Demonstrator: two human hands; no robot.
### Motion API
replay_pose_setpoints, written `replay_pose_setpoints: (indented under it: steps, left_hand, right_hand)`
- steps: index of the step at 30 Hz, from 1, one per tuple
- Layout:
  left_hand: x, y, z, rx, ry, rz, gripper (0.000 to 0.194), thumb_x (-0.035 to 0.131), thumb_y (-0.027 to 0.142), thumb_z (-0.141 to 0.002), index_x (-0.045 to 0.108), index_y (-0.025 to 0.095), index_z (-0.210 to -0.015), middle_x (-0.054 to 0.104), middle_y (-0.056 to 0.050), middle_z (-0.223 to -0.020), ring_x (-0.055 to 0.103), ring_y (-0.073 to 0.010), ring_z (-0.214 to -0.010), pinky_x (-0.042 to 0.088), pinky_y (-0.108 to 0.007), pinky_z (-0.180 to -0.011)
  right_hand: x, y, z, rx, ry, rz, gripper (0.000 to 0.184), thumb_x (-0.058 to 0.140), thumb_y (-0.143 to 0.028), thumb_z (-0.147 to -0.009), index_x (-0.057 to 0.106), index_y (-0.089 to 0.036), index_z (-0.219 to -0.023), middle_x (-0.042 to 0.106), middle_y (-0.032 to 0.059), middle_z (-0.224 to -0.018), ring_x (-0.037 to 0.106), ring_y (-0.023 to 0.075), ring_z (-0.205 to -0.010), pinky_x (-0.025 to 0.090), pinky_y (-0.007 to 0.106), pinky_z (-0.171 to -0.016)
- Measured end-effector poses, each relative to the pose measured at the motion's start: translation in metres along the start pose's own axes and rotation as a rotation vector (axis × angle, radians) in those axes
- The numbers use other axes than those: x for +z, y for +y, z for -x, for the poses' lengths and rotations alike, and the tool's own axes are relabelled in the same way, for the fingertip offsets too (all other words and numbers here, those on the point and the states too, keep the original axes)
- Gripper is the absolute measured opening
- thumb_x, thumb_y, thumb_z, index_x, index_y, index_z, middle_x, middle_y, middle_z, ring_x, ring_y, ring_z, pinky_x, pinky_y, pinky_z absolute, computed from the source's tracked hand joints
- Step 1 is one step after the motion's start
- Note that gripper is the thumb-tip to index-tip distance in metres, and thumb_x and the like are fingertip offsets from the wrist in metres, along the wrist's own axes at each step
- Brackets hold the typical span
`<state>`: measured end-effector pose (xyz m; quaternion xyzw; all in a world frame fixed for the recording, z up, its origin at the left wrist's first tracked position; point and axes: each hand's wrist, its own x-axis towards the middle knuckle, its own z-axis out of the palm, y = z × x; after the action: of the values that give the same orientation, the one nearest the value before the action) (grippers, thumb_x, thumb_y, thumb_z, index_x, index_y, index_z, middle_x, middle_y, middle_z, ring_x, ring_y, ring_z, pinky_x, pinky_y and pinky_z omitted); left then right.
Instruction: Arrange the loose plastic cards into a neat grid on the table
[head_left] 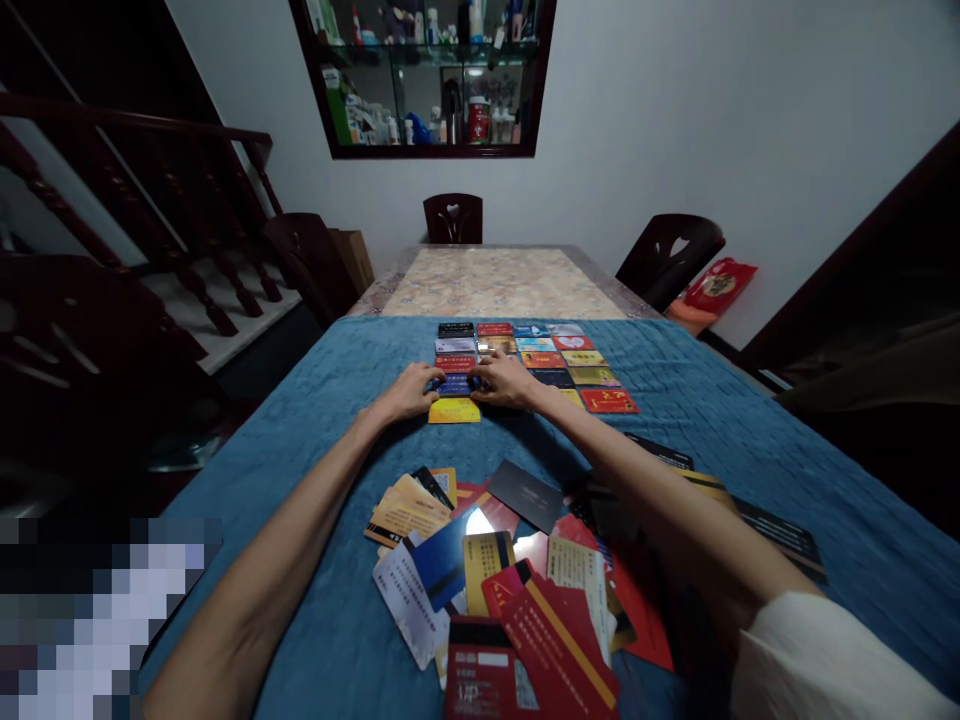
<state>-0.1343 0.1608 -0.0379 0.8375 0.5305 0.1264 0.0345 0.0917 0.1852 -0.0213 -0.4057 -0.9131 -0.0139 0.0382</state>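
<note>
A blue card [455, 385] lies between my two hands, in the left column of cards laid out in rows. My left hand [409, 392] has its fingers curled on the card's left end. From the other side, my right hand [502, 380] grips the right end and covers some cards of the middle columns. Just above the blue card is a red card [455, 363], and just below it a yellow card [454, 410]. Nearer to me, between my forearms, spreads a loose heap of cards, among them a dark grey card [525, 495] and a dark red card [484, 670].
A blue cloth [322, 400] covers the near part of the table; the far part shows a patterned surface [495, 280]. Black cards [780, 535] lie under and beyond my right forearm. Dark wooden chairs [453, 218] stand around the table, with a stair railing on the left.
</note>
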Motion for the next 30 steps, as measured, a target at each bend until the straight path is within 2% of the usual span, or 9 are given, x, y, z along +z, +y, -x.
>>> replay_pose_setpoints:
  steps: [11, 18, 22, 30]
  left_hand:
    - [-0.006, 0.005, 0.005, 0.025, 0.021, 0.033, 0.043, 0.051, 0.023, -0.078, 0.069, 0.014, -0.116, 0.068, -0.010, -0.115, 0.060, -0.0250, -0.109, 0.046, -0.036, -0.102]
    - [-0.010, 0.006, 0.004, 0.065, 0.134, 0.064, 0.035, 0.053, 0.024, -0.076, 0.073, 0.014, -0.103, 0.067, -0.012, -0.111, 0.060, -0.0270, -0.106, 0.048, -0.040, -0.100]
    - [-0.017, 0.023, 0.007, 0.108, 0.151, 0.062, 0.027, 0.056, 0.023, -0.079, 0.074, 0.015, -0.097, 0.066, -0.011, -0.107, 0.059, -0.0260, -0.103, 0.048, -0.040, -0.099]
    - [-0.028, 0.066, 0.012, 0.251, 0.099, 0.098, 0.017, 0.060, 0.019, -0.081, 0.073, 0.016, -0.090, 0.063, -0.010, -0.101, 0.057, -0.0247, -0.101, 0.048, -0.039, -0.095]
  right_hand:
    - [-0.008, -0.001, 0.005, -0.009, -0.004, 0.016, 0.045, 0.061, -0.046, -0.089, 0.064, -0.023, -0.128, 0.064, 0.0119, -0.129, 0.046, 0.0335, -0.122, 0.040, 0.040, -0.090]
    - [-0.013, -0.006, 0.018, -0.030, 0.023, 0.024, 0.038, 0.058, -0.040, -0.091, 0.066, -0.022, -0.123, 0.063, 0.0120, -0.127, 0.044, 0.0333, -0.121, 0.038, 0.041, -0.089]
    - [-0.016, -0.010, 0.031, -0.047, 0.052, 0.010, 0.033, 0.056, -0.035, -0.092, 0.068, -0.023, -0.120, 0.065, 0.0125, -0.123, 0.044, 0.0338, -0.118, 0.037, 0.042, -0.088]
    - [-0.022, -0.009, 0.066, -0.049, 0.095, 0.007, 0.028, 0.054, -0.034, -0.094, 0.070, -0.022, -0.114, 0.067, 0.0116, -0.119, 0.045, 0.0312, -0.115, 0.033, 0.042, -0.087]
